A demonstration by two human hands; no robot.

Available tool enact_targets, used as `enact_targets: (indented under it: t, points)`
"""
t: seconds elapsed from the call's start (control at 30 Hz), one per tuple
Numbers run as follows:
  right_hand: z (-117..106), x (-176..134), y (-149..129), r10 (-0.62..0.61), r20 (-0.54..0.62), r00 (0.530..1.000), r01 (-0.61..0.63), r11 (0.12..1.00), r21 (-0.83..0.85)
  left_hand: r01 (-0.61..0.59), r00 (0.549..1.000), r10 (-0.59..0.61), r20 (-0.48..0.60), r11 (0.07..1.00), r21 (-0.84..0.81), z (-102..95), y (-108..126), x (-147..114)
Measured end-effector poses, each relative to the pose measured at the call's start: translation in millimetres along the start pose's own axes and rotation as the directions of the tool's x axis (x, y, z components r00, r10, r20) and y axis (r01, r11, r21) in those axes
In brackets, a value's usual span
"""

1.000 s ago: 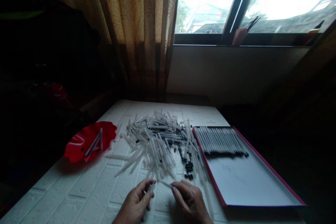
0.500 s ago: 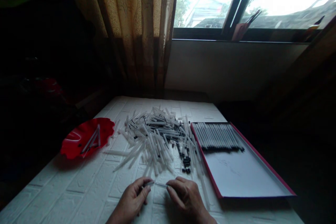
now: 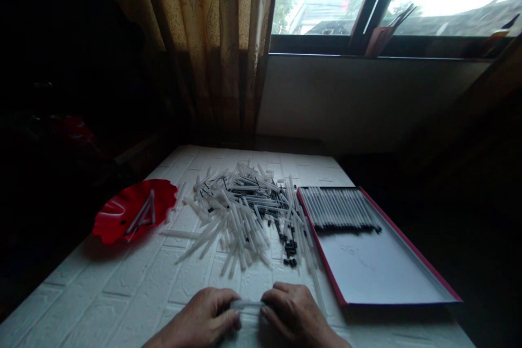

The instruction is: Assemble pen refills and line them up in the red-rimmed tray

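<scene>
Near the front of the table, a thin clear pen barrel (image 3: 250, 304) spans the gap between my two hands. The fingers of my left hand (image 3: 210, 315) pinch its left end. Its right end is between the thumb and fingers of my right hand (image 3: 296, 312). Whether a refill sits inside the barrel is too blurred to tell. Just beyond my hands lies a loose pile of clear pen barrels (image 3: 240, 223) mixed with dark refills (image 3: 261, 204). Small black pen caps or plugs (image 3: 290, 250) are clustered at the pile's right side.
On the right, a shallow red-edged box lid (image 3: 391, 277) holds a row of pens (image 3: 338, 209) with black ends. A red scalloped dish (image 3: 108, 223) with a few pen parts stands at the left. The white brick-patterned table (image 3: 122, 293) ends before a curtain (image 3: 212, 38) and window.
My hands have moved slightly down toward me and their ends of the barrel now line up straight. The left hand has turned more level. The view has shifted a little.
</scene>
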State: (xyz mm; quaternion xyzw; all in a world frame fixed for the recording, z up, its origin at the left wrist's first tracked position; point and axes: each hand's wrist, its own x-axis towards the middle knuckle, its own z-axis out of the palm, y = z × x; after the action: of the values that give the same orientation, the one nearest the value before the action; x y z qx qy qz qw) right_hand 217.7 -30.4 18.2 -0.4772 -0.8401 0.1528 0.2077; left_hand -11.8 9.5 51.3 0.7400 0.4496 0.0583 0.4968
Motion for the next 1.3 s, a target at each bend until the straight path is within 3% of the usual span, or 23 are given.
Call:
enact_targets:
  t: [0.17,0.37,0.77,0.9,1.3]
  points:
    - [-1,3,3,-0.020,0.019,1.000,0.020,1.000,-0.024,0.081,0.993,-0.057,0.106,0.969,-0.232,4.5,-1,8]
    - [13,4,8,-0.061,0.001,0.998,0.061,0.996,-0.070,0.245,0.969,-0.204,0.141,0.871,-0.426,17.4,-16,21]
    - [21,8,8,-0.110,-0.019,0.994,0.108,0.990,-0.091,0.319,0.943,-0.225,0.243,0.815,-0.484,12.2,-19,27]
    - [24,9,8,-0.085,-0.001,0.996,0.084,0.992,-0.092,0.326,0.941,-0.233,0.245,0.819,-0.473,12.0,-20,29]
    - [26,5,5,-0.001,-0.118,0.993,0.011,0.997,0.082,0.254,0.965,-0.178,0.194,0.822,-0.509,13.6,-37,33]
